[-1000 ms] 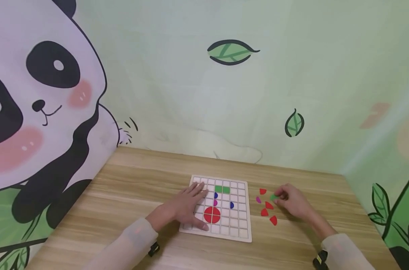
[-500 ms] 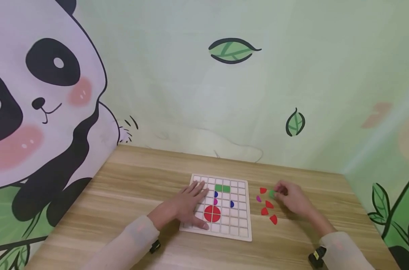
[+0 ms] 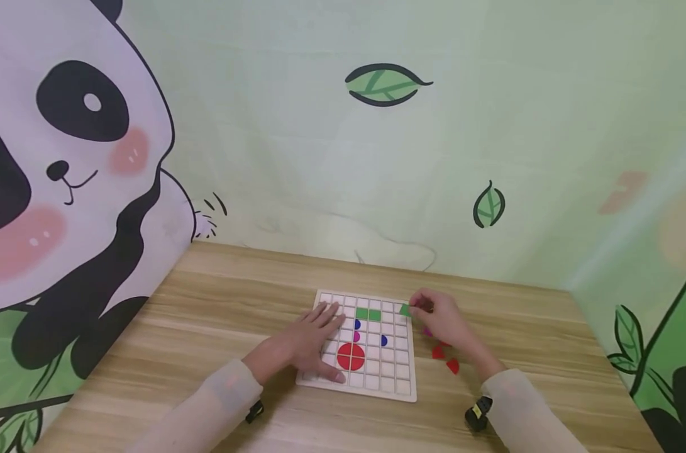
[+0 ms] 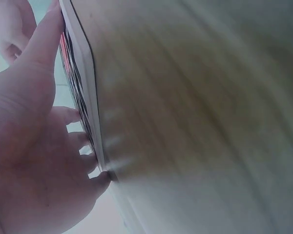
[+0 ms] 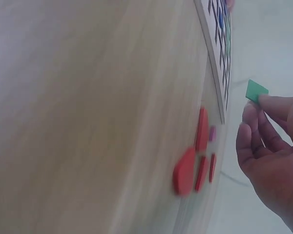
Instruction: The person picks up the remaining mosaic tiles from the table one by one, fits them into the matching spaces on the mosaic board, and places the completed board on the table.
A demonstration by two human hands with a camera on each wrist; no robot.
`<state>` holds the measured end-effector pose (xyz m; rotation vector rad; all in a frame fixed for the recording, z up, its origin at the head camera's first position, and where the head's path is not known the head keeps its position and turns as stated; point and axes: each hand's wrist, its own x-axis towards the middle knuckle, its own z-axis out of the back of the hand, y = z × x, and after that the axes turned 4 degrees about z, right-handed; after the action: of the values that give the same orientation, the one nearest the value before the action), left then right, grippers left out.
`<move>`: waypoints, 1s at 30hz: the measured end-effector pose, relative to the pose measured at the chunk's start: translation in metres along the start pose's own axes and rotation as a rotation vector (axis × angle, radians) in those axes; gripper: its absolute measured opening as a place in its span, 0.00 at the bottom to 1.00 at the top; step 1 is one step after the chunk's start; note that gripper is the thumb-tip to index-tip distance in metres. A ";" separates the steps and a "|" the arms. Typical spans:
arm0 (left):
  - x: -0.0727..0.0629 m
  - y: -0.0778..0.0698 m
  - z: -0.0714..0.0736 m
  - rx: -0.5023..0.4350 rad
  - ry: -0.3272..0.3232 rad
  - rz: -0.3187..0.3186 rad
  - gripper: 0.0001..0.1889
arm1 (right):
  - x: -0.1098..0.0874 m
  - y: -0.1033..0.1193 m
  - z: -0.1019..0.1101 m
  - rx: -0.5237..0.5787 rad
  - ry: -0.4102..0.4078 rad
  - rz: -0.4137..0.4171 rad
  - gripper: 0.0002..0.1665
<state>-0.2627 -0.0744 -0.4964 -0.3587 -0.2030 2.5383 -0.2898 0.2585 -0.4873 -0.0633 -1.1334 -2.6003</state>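
My left hand [image 3: 310,343] rests with spread fingers on the left side of a white grid board [image 3: 371,393]. Between thumb and fingertips, my right hand [image 3: 444,318] pinches a green square tile [image 5: 255,91], held over the board's far right corner in the head view. Two green squares [image 3: 368,314] lie side by side in the upper part of the grid. Below them are a blue half-circle [image 3: 358,324] and a magenta half-circle [image 3: 356,337]. A red circle of quarter pieces [image 3: 351,357] sits lower down. Another blue half-circle [image 3: 384,340] lies to the right.
Several red quarter pieces [image 3: 453,365] and a magenta piece [image 3: 427,331] lie on the wooden table [image 3: 252,270] right of the board, partly hidden by my right hand. A printed cloth wall [image 3: 297,157] stands behind the table.
My right hand has moved left with the green square tile, from among the loose pieces to the board's far right corner. The left hand has stayed on the board.
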 end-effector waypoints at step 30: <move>0.003 0.002 -0.003 0.033 -0.006 -0.002 0.67 | 0.028 0.002 -0.032 -0.043 0.109 0.000 0.01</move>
<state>-0.2656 -0.0743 -0.5007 -0.3385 -0.1636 2.5380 -0.3132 0.2267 -0.5032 0.0691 -1.0401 -2.5937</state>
